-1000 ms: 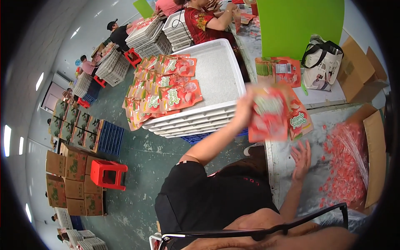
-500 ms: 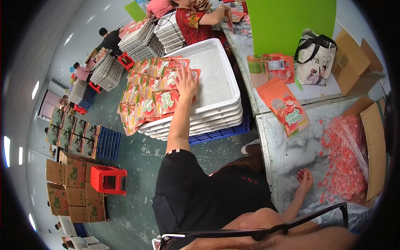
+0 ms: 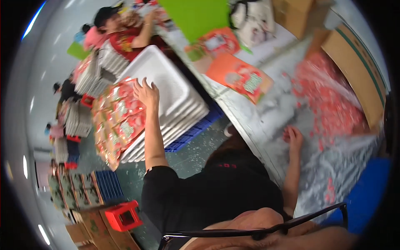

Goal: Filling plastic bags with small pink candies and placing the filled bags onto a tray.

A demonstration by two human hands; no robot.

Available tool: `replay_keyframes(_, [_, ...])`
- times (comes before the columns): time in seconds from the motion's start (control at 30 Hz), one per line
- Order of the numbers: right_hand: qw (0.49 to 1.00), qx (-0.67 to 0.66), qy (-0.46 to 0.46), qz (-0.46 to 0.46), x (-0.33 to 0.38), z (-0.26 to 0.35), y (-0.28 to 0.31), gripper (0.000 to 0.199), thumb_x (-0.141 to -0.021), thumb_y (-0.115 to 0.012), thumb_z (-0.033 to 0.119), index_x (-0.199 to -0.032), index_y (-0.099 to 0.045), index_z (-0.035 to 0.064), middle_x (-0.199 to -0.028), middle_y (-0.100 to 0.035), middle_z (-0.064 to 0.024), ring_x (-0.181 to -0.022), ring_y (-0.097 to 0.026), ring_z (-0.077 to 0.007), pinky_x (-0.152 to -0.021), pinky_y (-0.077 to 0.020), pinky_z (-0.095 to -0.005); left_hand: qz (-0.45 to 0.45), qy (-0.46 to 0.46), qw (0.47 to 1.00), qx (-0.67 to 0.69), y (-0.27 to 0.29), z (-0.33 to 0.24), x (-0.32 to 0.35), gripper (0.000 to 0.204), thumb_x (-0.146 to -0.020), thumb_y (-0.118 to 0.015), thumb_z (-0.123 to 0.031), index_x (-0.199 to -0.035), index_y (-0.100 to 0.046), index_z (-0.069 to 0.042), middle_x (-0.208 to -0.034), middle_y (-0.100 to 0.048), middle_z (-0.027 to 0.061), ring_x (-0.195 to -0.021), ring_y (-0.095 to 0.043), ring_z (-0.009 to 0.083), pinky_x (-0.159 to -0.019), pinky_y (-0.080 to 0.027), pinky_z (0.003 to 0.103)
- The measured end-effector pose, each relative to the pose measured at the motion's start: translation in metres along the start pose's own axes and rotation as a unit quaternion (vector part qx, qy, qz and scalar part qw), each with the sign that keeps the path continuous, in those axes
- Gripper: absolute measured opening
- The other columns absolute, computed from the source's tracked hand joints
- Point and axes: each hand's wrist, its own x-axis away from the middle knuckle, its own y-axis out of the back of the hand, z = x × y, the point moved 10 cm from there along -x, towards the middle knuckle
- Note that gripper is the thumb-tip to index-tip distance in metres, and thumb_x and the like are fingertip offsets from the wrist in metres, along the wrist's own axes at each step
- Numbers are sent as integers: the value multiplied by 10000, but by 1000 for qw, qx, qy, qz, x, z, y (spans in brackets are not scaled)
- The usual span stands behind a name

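Note:
My left hand (image 3: 146, 93) is open with fingers spread, at the right edge of overlapping red-and-tan pouches (image 3: 121, 110). It holds nothing; slight blur hides whether its fingertips touch them. The pouches cover the left part of the top white mesh tray (image 3: 166, 83) and hang past its edge. My right hand (image 3: 293, 136) rests loosely on the tabletop with its fingers slightly curled and apart, nothing visible in them. It is nearest to a heap of small red wrapped pieces (image 3: 329, 100). Farther up the table lies a single orange-red pouch (image 3: 239, 77).
More trays are stacked beneath, over a blue pallet (image 3: 187, 135). A cardboard box (image 3: 354, 66) borders the heap. A white bag (image 3: 252, 25), more pouches (image 3: 218, 41) and a green panel (image 3: 193, 16) stand farther back. A co-worker in red (image 3: 127, 43) sits beyond; a red stool (image 3: 123, 216) is at left.
The view has turned, so the trays and table appear rotated. My left hand has come off the pouches' middle toward their right edge. My right hand stays on the table.

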Motion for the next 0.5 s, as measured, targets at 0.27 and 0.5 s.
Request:
replay_keyframes(0.27, [999,14,49,-11,10,15,-22,191,-962,-597,129,-1100,-671,19,-946,-687,-61,-753,-664,-132,-649,-562,-274,200,-351,809,426,82,-369,161,416,-760,-750,-310,-1054,-591,-63,-1134,-553,183,-1083,-528,382,-924,-424,488])
replay_keyframes(0.5, [753,471,341,-307,18,138,91,329,-899,-672,252,-1173,-669,71,-1186,-641,-155,-1161,-571,-329,-976,-449,-407,218,-384,857,266,27,-410,204,366,-855,-635,-347,-1114,-595,-91,-1168,-526,132,-1109,-512,353,-887,-426,555])
